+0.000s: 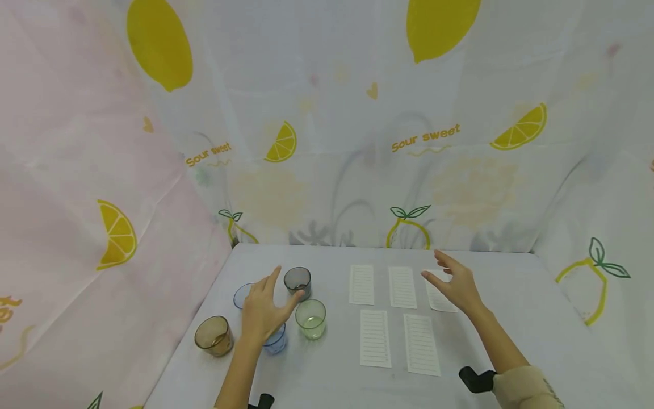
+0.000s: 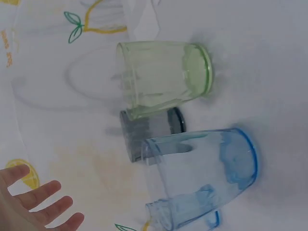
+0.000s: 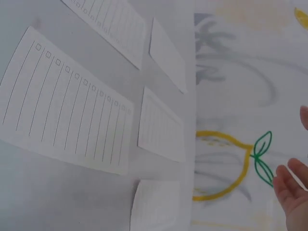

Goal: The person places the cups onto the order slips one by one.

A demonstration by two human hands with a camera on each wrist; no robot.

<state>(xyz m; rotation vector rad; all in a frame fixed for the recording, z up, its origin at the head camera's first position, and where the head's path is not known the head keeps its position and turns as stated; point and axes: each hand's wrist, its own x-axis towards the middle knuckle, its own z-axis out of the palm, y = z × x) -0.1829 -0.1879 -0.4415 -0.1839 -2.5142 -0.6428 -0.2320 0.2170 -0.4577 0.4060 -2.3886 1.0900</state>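
Observation:
My left hand point(image 1: 264, 311) hovers over a group of tinted drinking glasses, fingers spread and holding nothing. Beneath it stands a blue glass point(image 1: 276, 342), partly hidden by the hand. To its right is a green glass point(image 1: 311, 321), with a grey glass point(image 1: 298, 281) behind. A second blue glass point(image 1: 242, 297) is partly covered by the hand, and an amber glass point(image 1: 213, 337) stands at the left. Raised above the back right lined paper slip point(image 1: 441, 300), my right hand point(image 1: 460, 288) has its fingers extended and grasps nothing.
Several white lined slips, such as a front slip point(image 1: 375, 339) with checkboxes visible in the right wrist view, lie flat in two rows. The white tabletop point(image 1: 327, 386) meets a lemon-print cloth point(image 1: 337, 187) at the back, with cloth at both sides.

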